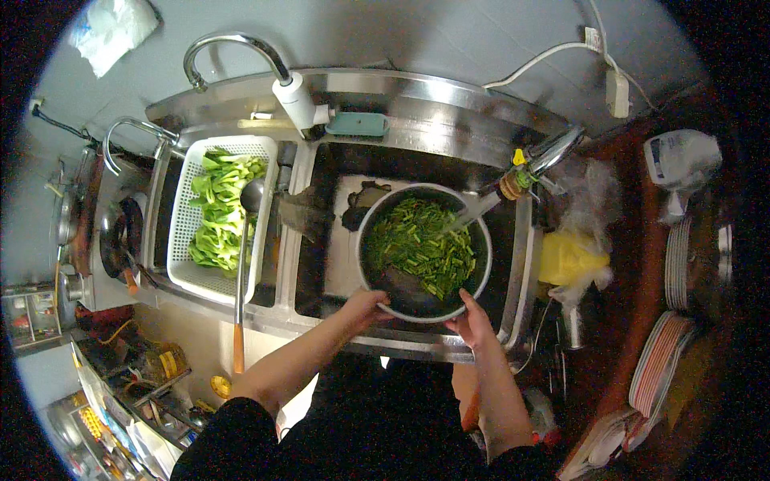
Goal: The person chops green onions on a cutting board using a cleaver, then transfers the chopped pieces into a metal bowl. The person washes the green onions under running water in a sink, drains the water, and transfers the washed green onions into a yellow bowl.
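Observation:
A round metal basin (485, 264) is in the right sink bowl, with chopped green vegetables (430, 240) in it. My left hand (364, 309) grips its near rim on the left side. On the near right of the same rim, my right hand (472, 321) has its thumb over the edge and its fingers below. Water (472, 211) streams into the basin from a chrome faucet (550, 153) at the right. Whether the basin rests on the sink floor is hard to tell.
Leafy greens (219, 234) fill a white perforated basket (180, 240) over the left bowl. A ladle (240, 288) with a wooden handle lies across it. Behind stand a white-bodied tap (295, 99) and a teal tray (358, 124). Stacked plates (659, 364) and a yellow bag (571, 258) are at the right.

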`<act>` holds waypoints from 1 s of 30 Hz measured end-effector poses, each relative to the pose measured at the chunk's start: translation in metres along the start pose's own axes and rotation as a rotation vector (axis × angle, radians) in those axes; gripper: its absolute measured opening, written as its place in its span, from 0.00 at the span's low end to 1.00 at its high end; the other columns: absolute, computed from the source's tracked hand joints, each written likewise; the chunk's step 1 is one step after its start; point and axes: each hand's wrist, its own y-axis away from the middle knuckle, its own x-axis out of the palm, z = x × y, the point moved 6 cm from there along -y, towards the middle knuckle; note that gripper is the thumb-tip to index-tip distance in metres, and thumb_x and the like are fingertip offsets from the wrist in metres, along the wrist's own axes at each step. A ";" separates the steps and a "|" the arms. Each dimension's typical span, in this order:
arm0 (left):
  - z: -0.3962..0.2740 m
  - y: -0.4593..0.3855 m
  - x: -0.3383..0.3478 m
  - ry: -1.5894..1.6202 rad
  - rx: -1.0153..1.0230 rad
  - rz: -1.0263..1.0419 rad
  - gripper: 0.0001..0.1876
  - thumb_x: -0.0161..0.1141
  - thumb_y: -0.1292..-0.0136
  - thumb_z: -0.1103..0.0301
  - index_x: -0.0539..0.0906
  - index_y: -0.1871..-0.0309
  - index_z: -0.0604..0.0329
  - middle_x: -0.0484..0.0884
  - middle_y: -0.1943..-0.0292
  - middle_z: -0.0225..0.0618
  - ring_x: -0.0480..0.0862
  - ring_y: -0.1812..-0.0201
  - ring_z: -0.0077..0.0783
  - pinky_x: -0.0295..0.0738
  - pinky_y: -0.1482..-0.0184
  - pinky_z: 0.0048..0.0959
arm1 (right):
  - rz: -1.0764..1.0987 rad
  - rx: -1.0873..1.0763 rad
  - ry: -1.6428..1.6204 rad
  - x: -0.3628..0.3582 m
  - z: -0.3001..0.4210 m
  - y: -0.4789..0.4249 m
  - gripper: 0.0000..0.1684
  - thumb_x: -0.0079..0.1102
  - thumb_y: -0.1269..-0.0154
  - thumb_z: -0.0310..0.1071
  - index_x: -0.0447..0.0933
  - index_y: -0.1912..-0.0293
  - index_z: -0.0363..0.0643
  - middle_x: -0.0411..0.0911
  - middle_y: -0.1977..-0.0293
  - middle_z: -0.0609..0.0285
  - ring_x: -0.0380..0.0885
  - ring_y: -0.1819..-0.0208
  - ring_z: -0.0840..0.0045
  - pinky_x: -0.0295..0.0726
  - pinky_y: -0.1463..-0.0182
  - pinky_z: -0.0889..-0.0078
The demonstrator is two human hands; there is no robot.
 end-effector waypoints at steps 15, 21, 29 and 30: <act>0.018 0.012 -0.033 -0.198 0.248 0.265 0.42 0.62 0.46 0.51 0.54 0.35 0.62 0.71 0.48 0.42 0.76 0.53 0.35 0.76 0.55 0.29 | -0.168 -0.241 0.025 -0.017 0.038 -0.002 0.06 0.54 0.47 0.27 0.66 0.70 0.39 0.62 0.76 0.62 0.64 0.78 0.76 0.72 0.67 0.66; 0.021 0.006 -0.016 -0.274 0.366 0.266 0.47 0.65 0.50 0.49 0.52 0.35 0.63 0.75 0.52 0.42 0.77 0.58 0.30 0.74 0.62 0.25 | -0.380 -0.141 0.173 -0.051 0.041 0.031 0.04 0.51 0.46 0.28 0.66 0.71 0.44 0.65 0.75 0.63 0.53 0.90 0.76 0.61 0.86 0.71; 0.030 -0.039 0.021 -0.352 0.640 0.070 0.55 0.65 0.58 0.51 0.43 0.36 0.75 0.71 0.51 0.60 0.73 0.49 0.50 0.69 0.50 0.34 | -0.153 -0.048 0.185 -0.069 0.031 0.026 0.07 0.53 0.46 0.27 0.70 0.65 0.38 0.73 0.73 0.59 0.73 0.83 0.73 0.78 0.82 0.68; 0.037 -0.053 0.029 -0.376 0.644 0.035 0.54 0.63 0.58 0.54 0.43 0.36 0.76 0.72 0.52 0.61 0.74 0.50 0.51 0.70 0.51 0.35 | 0.010 -0.052 0.131 -0.081 0.031 0.020 0.13 0.55 0.47 0.29 0.70 0.61 0.35 0.75 0.68 0.57 0.77 0.77 0.68 0.80 0.81 0.70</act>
